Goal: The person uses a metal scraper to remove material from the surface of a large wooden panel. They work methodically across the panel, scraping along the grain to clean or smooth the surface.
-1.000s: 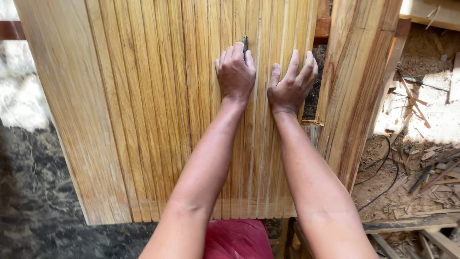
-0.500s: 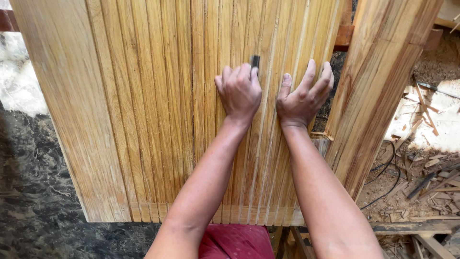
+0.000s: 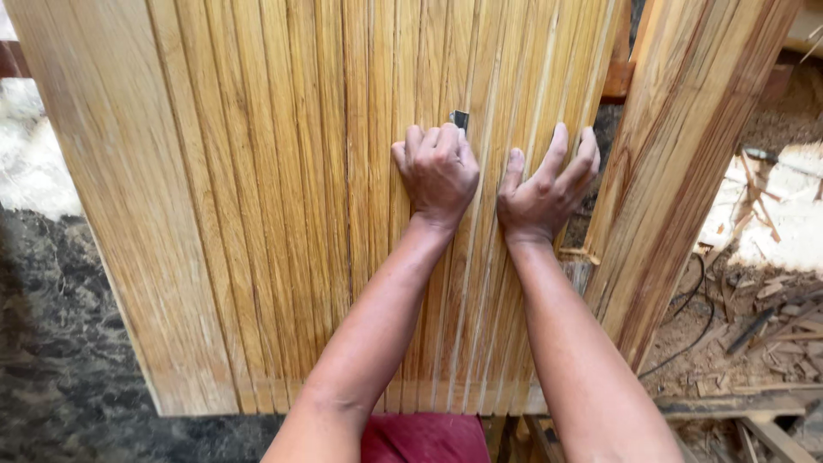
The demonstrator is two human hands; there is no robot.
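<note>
The left hand (image 3: 439, 171) was clenched on a small dark tool (image 3: 459, 119) showing at its 12 o'clock, pressed to the grooved wooden panel (image 3: 257, 214). At its 3 o'clock, the right hand (image 3: 547, 187) lay released, fingers spread flat on the panel, beside a wooden beam (image 3: 686, 154).

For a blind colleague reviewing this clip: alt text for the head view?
Two bare hands press on a panel of narrow wooden slats; the left hand grips a small dark tool, the right hand lies spread beside it.
</note>
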